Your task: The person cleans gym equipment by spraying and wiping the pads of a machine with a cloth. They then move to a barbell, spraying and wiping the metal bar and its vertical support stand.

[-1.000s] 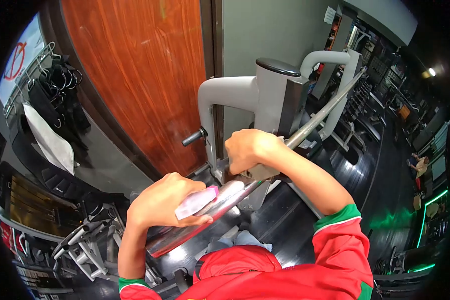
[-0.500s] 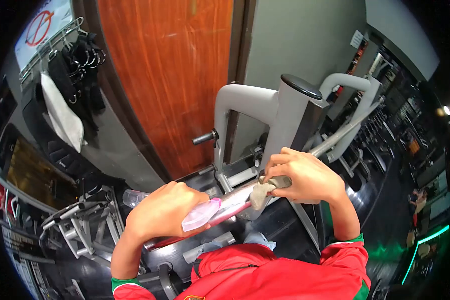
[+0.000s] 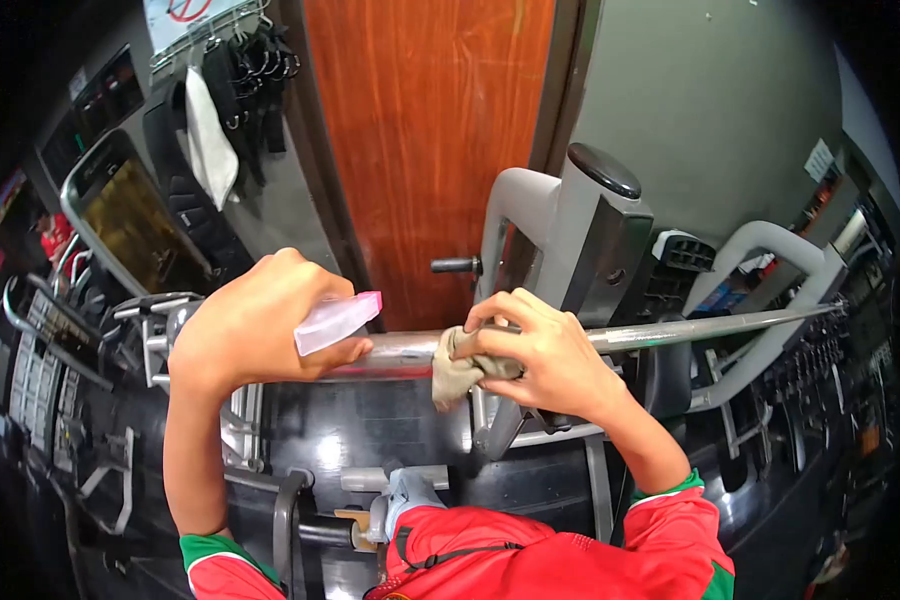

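Observation:
A metal barbell (image 3: 695,332) lies across the view, held up on a grey rack (image 3: 595,235). My left hand (image 3: 255,320) is closed around a spray bottle (image 3: 335,322) just over the bar's left part. Only the bottle's clear and pink head shows; its body is hidden behind the hand. My right hand (image 3: 545,350) pinches a grey-beige cloth (image 3: 454,375), which rests on the bar and drapes over its near side. Between the two hands, a short shiny stretch of bar with a reddish reflection is visible.
A wooden door (image 3: 425,150) stands behind the rack. Black straps (image 3: 250,90) and a white cloth (image 3: 208,140) hang on the left wall. A padded roller (image 3: 330,532) is low in front of me, with more gym machines on both sides.
The view has turned, so the bar now looks nearly level instead of slanted. Both hands keep their hold on the bottle and the cloth. The bottle's body has gone out of sight.

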A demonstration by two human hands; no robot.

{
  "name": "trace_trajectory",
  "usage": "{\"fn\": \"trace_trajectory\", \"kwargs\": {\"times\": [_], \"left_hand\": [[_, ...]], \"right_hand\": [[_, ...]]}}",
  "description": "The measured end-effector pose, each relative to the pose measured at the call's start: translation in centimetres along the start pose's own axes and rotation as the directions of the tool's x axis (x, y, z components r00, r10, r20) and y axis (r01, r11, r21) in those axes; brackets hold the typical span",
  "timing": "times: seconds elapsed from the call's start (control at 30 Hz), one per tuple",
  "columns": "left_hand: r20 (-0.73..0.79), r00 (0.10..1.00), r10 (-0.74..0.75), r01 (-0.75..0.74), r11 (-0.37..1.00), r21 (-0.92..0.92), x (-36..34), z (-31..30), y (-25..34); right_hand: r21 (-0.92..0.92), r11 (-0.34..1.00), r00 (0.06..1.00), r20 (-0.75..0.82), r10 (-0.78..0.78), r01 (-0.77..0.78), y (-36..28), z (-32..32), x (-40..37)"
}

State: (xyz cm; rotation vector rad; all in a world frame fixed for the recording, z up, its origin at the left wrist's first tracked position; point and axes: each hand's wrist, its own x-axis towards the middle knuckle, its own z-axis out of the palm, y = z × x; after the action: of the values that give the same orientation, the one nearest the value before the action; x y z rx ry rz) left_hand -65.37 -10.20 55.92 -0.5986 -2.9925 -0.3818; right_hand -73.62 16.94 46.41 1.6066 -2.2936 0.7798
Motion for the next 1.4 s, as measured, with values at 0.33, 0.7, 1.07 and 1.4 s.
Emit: {"fn": "trace_trajectory", "kwargs": {"times": [0.33, 0.7, 1.07, 1.4], "left_hand": [[-0.029, 0.989, -0.145, 0.12, 0.902, -0.414, -0.1, 7.4, 6.4], [-0.564, 0.825, -0.035, 0.012, 0.999, -0.045, 1.1, 12.5, 8.4], [-0.224, 0.902, -0.369, 0.103, 0.688, -0.718, 0.3, 12.5, 7.1], [-0.209, 0.861, -0.464, 0.045, 0.478, -0.877, 0.8, 13.9, 6.1]], "right_hand": [[0.489, 0.854, 0.848, -0.365, 0.383, -0.175, 1.8, -1.6, -2.2], [0.352, 0.92, 0.817, -0.469, 0.335, -0.175, 2.7, -1.3, -3.8], [0.183, 0.976, 0.901, -0.394, 0.181, -0.116, 2.1, -1.0, -3.7], [-0.068, 0.991, 0.983, -0.154, 0.1, -0.112, 1.8, 0.0, -1.1]]}}
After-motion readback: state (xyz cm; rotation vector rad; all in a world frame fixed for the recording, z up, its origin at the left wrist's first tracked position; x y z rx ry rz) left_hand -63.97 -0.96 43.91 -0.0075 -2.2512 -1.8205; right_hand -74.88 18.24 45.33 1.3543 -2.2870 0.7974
